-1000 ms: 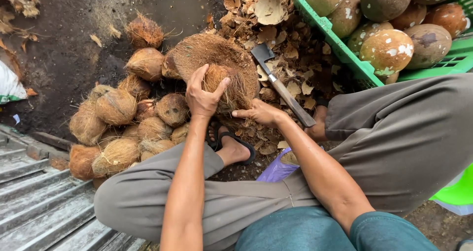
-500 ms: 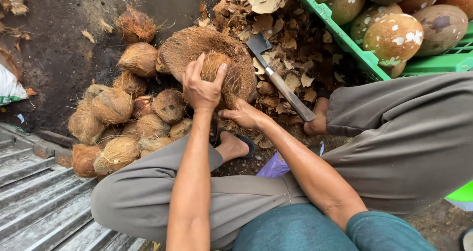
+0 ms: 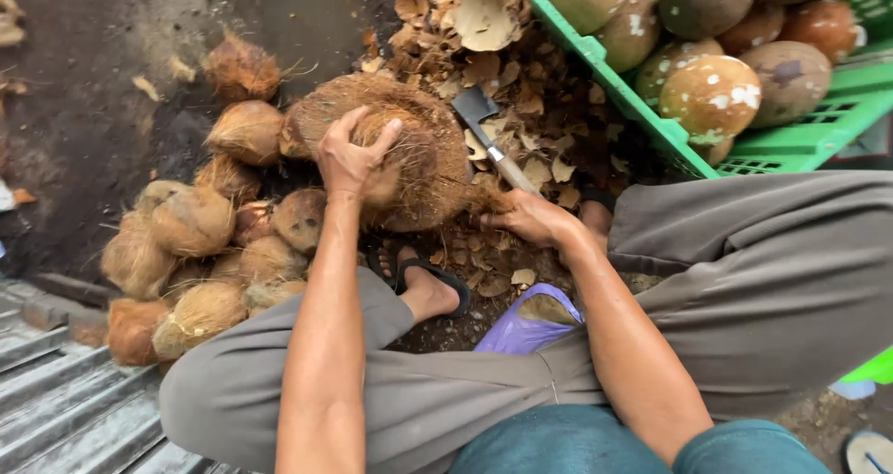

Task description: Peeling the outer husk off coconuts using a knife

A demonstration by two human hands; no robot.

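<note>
Head view: left hand [image 3: 352, 160] clamped over a small husked coconut [image 3: 381, 148], fingers curled around its top, pressing it onto a large fibrous husk mound [image 3: 419, 158] on the dark ground. Right hand [image 3: 528, 218] low beside the mound, fingers closed on the wooden handle of a cleaver [image 3: 488, 139]; blade lies on husk chips [image 3: 539, 111]. Pile of brown coconuts [image 3: 195, 241] to the left. Green crate [image 3: 651, 120] of peeled coconuts to the upper right.

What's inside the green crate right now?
The green crate holds husked coconuts, smooth tan-brown shells with white patches, piled against each other. Whatever lies beneath them and the crate's floor is covered, and its far side runs out of frame.
</note>
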